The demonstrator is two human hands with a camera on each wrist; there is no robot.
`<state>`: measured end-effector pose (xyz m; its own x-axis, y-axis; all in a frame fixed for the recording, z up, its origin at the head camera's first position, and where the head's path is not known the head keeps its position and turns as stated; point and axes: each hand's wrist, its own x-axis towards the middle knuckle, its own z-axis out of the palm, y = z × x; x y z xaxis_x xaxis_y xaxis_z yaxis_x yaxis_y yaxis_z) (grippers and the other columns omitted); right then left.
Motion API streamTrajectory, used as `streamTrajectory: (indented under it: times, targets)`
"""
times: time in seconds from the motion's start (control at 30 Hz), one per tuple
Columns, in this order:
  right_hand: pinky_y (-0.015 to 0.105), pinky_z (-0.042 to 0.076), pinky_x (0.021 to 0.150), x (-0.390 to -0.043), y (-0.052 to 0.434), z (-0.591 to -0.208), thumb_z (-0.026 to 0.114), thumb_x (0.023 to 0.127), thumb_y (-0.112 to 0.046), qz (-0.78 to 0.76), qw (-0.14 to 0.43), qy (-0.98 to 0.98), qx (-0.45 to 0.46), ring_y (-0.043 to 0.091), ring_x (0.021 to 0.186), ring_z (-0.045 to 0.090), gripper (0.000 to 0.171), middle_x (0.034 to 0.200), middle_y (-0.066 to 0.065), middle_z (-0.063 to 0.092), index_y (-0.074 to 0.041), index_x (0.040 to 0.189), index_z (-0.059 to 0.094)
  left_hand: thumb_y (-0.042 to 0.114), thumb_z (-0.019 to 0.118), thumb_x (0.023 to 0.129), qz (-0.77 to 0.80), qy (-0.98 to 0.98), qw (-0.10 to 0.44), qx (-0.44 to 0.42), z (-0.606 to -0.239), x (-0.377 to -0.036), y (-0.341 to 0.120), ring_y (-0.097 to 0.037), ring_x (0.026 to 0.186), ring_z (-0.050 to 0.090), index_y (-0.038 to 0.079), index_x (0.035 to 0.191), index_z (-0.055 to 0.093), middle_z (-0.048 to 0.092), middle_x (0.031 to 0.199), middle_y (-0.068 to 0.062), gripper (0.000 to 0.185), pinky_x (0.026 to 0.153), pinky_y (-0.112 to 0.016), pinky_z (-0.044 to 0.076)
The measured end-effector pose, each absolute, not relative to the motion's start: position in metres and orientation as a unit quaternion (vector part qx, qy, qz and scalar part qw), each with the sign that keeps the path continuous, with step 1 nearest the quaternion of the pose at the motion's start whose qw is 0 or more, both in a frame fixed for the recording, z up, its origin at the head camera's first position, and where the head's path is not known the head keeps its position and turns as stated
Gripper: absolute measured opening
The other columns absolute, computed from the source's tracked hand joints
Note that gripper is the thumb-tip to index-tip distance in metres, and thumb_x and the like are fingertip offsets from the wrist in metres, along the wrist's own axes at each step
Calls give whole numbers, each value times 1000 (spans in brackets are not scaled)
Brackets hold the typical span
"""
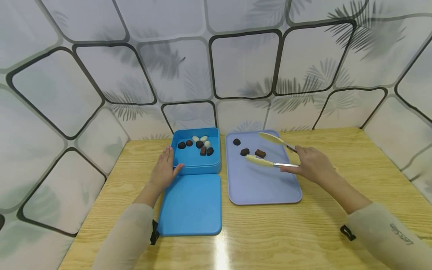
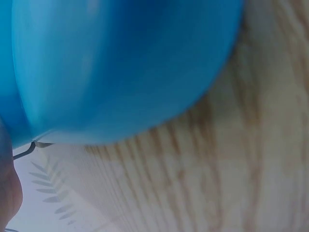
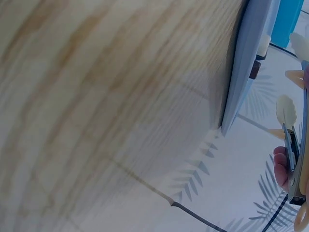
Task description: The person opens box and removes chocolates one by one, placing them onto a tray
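- wooden table (image 1: 337, 180) carries everything, with a leaf-patterned panel wall (image 1: 243, 63) behind it.
- lilac tray (image 1: 263, 187) lies right of centre; just left of it a blue lid (image 1: 190, 206) lies flat, touching the near wall of the blue box (image 1: 195, 167).
- left hand (image 1: 165, 170) rests with straight, relaxed fingers against the box's left near corner, thumb on the near wall; it grasps nothing.
- right hand (image 1: 312, 163) grips the metal handles of the tongs (image 1: 270, 152), whose cream tips stand spread over the tray.
- brown chocolate (image 1: 260, 153) sits on the tray between the two tong tips, untouched.
- two dark round pieces (image 1: 244, 152) lie just left of it, also on the tray.
- dark and white sweets (image 1: 199, 143) lie inside the box.
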<state>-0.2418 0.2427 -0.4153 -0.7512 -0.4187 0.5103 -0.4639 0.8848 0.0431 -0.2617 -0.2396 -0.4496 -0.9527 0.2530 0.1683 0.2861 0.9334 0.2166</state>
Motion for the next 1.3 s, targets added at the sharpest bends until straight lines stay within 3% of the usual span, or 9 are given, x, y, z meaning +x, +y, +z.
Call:
streamTrajectory:
  times: [0.17,0.27,0.33,0.4,0.8,0.97,1.03,1.2,1.3]
  targets:
    - [46,51,51,-244,239,-414,76,55,-65,41,294,-919,259,37,65,63,90,78,26,66,12,99,63,42,43,99,-123,-980,74,-140,-449,-261,-239,-41,143,12,-16,144,12,11,153,-31,79,116,-49,13]
    - [45,51,50,-245,236,-415,50,66,-85,42,310,-911,269,38,65,63,104,80,27,67,13,99,64,44,41,99,-122,-980,72,-141,-449,-259,-240,-42,142,12,-16,144,13,12,152,-31,80,116,-49,13]
    - [45,51,49,-246,232,-414,29,71,-89,44,321,-905,276,38,63,63,112,80,27,67,13,100,64,44,41,99,-119,-980,71,-140,-449,-258,-240,-42,142,13,-16,144,13,13,152,-32,80,116,-50,14]
    - [44,50,47,-247,228,-413,19,73,-88,46,329,-901,281,37,61,62,114,79,27,66,14,100,63,42,43,99,-116,-981,69,-137,-449,-257,-240,-42,142,13,-16,144,13,13,152,-31,79,116,-49,14]
    - [46,51,51,-250,215,-391,19,68,-91,47,284,-919,268,38,69,63,119,85,27,66,14,108,61,54,31,98,-115,-980,70,-145,-450,-262,-235,-41,142,12,-15,144,12,12,153,-31,85,116,-49,13]
    - [45,53,57,-255,205,-382,42,67,-87,36,245,-931,266,37,76,63,112,92,24,68,13,115,58,46,39,99,-113,-981,68,-141,-450,-263,-237,-41,143,12,-15,145,11,12,153,-31,81,116,-49,13]
    - [43,53,56,-259,201,-380,43,67,-86,33,244,-930,273,35,74,63,110,89,22,68,12,112,59,49,37,99,-108,-981,69,-143,-450,-263,-238,-42,142,12,-15,144,12,13,152,-31,83,116,-49,13]
    - [38,49,48,-271,188,-382,20,68,-89,21,291,-904,313,31,60,60,113,72,16,65,11,98,63,51,35,99,-104,-982,68,-143,-449,-261,-239,-42,142,13,-16,144,12,12,152,-31,84,116,-49,13]
    - [37,47,45,-281,178,-380,17,70,-89,12,312,-890,333,30,56,58,111,68,16,64,10,92,64,46,40,99,-100,-983,67,-139,-446,-261,-239,-42,142,14,-16,144,13,13,152,-31,81,116,-49,14]
